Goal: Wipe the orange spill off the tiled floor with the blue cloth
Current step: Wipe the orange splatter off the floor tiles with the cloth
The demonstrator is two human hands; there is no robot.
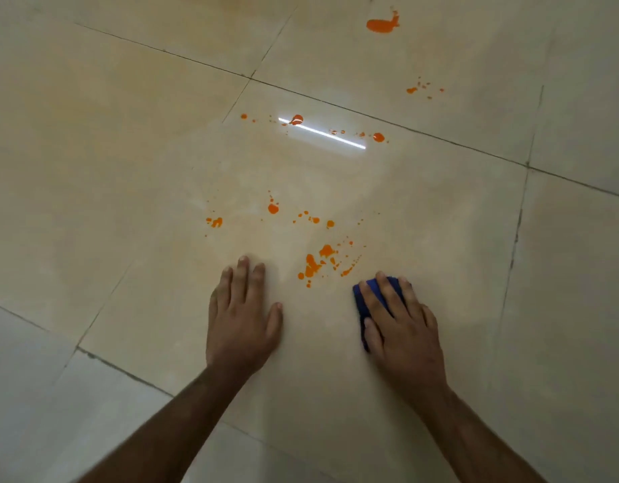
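Note:
Orange splatter dots the beige tiled floor (pixel 126 169). The nearest patch (pixel 313 264) lies between my two hands, just beyond their fingertips. More drops (pixel 273 208) sit farther out, a row (pixel 378 137) crosses a bright light reflection, and a big blot (pixel 381 25) lies at the far right. My right hand (pixel 400 325) presses flat on the folded blue cloth (pixel 365 301), which shows under the fingers and thumb, just right of the nearest patch. My left hand (pixel 243 317) rests flat on the tile with fingers spread, holding nothing.
Dark grout lines (pixel 371 116) cross the floor diagonally. A white streak of reflected light (pixel 322 133) lies on the middle tile. Small orange specks (pixel 423 88) sit at the upper right. Paler tiles (pixel 22 395) fill the lower left corner.

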